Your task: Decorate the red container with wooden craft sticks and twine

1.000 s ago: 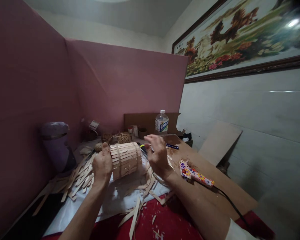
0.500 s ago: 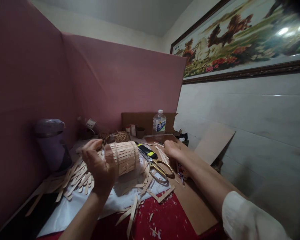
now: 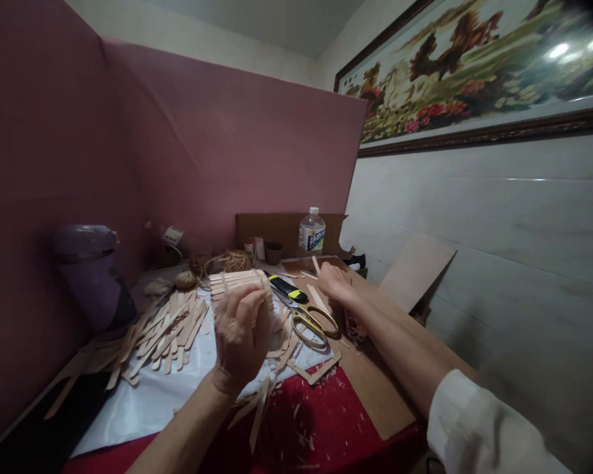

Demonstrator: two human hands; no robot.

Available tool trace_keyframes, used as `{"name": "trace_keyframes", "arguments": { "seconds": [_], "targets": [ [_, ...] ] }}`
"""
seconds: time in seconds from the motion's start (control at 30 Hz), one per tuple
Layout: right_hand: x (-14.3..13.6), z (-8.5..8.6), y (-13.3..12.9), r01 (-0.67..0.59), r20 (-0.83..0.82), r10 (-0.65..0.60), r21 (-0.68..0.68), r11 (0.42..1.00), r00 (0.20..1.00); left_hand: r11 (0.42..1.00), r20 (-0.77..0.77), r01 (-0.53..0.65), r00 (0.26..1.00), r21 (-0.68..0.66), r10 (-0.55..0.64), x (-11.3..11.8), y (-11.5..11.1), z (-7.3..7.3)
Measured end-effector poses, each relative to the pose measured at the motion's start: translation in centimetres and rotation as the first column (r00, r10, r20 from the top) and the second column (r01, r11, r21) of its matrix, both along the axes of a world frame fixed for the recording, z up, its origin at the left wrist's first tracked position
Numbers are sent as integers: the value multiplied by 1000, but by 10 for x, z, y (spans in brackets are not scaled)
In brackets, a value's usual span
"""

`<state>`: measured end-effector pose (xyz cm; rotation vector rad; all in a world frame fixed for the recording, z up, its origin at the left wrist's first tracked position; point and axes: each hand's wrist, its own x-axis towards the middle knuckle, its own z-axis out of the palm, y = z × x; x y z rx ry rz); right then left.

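A small barrel of pale craft sticks (image 3: pixel 234 280), bound with twine, lies on its side on a white sheet. Directly in front of it is my left hand (image 3: pixel 241 324), its fingers curled. The hand covers much of the barrel, and whether the fingertips grip anything is hidden. Over the cardboard on the right, my right hand (image 3: pixel 332 284) is closed, and a craft stick (image 3: pixel 316 264) pokes up from its fingers. Between the hands lie gold-handled scissors (image 3: pixel 313 328) and a black and yellow utility knife (image 3: pixel 287 288).
Left of the barrel is a pile of loose craft sticks (image 3: pixel 170 336). Behind stand a clear plastic bottle (image 3: pixel 311 234), a small brown pot (image 3: pixel 273 253) and a twine bundle (image 3: pixel 236 261). A purple tumbler (image 3: pixel 91 280) is at far left. Wood scraps litter the red cloth (image 3: pixel 321 421).
My left hand has moved right, from the barrel's left end to its front, and its fingers have curled in. A stick now shows in my right hand. The view has shifted slightly.
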<state>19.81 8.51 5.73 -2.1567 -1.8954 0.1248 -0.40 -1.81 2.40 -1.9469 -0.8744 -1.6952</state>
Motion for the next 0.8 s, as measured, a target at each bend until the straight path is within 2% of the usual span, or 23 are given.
{"name": "trace_keyframes", "arguments": {
  "seconds": [0.07, 0.13, 0.23, 0.3, 0.33, 0.4, 0.47, 0.53, 0.6, 0.67, 0.8],
  "targets": [
    [1, 8, -13, -59, -101, 67, 75, 995, 993, 995, -26, 65, 997, -70, -67, 3, 0, -4],
    [-4, 13, -31, -147, -205, 169, 118, 982, 964, 972, -22, 128, 991, -197, -135, 6, 0, -9],
    [-16, 9, -65, -303, -365, 338, 152, 941, 867, 865, 75, 233, 972, -445, -223, 12, -1, -13],
    [-23, 0, -87, -474, -616, 540, 287, 832, 574, 754, 195, 337, 941, -563, -275, 14, -1, -14],
    [-26, -6, -96, -531, -658, 589, 322, 784, 470, 694, 265, 401, 916, -598, -301, 16, -2, -14],
    [-31, -18, -109, -581, -662, 630, 346, 737, 405, 583, 407, 526, 850, -620, -334, 18, -1, -14],
    [-34, -28, -115, -563, -703, 604, 345, 751, 374, 469, 551, 634, 771, -615, -320, 19, 0, -14],
    [-34, -33, -117, -524, -784, 511, 287, 802, 353, 361, 668, 717, 692, -596, -272, 20, 1, -13],
    [-33, -34, -117, -492, -854, 401, 206, 846, 331, 283, 731, 766, 639, -577, -240, 22, 0, -12],
    [-31, -35, -119, -495, -910, 309, 142, 857, 274, 249, 752, 785, 616, -567, -233, 24, -2, -9],
    [-27, -35, -127, -559, -979, 184, 107, 822, 84, 191, 794, 815, 578, -547, -190, 28, -8, -5]
  ]
}}
